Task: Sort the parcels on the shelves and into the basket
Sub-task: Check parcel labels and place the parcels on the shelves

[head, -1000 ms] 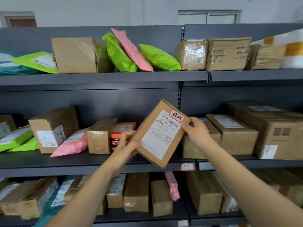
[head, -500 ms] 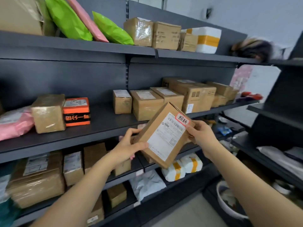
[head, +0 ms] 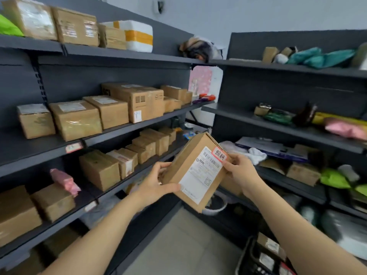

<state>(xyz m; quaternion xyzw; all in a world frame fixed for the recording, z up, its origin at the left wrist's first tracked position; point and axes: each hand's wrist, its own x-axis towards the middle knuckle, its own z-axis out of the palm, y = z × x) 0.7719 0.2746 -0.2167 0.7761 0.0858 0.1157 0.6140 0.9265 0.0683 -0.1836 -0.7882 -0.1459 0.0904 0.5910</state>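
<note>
Both hands are holding the box [head: 195,171] in mid-air between the two shelf units, and it is tilting with its label face toward the camera. The left hand [head: 156,185] is wrapping its grip round the lower left edge, with the thumb lying across the front. The right hand [head: 241,173] is pinching the upper right corner, just beside the red-edged sticker [head: 219,153] (two handwritten characters, too small to be sure of).

The person seems to be reading the label and choosing a place for the box. Doing that well means keeping the thumbs off the print and keeping both grips on until a spot is picked. The black basket [head: 249,253] is sitting low on the right with parcels already in it, so it is probably the shortest trip. The box should be lowered in rather than dropped. Farther off, the left shelves [head: 127,128] are carrying tidy rows of cardboard boxes, with bare stretches where this one could slide in flat. The right shelves [head: 278,128] are holding looser bags and odd items.

Compared with half a second ago, the view is swinging right. The orange carton and the pink and green bags are dropping out of sight, while the right shelves are filling the frame and the basket is coming into view. The box is riding in the same two-handed hold, carried along with the turn.
</note>
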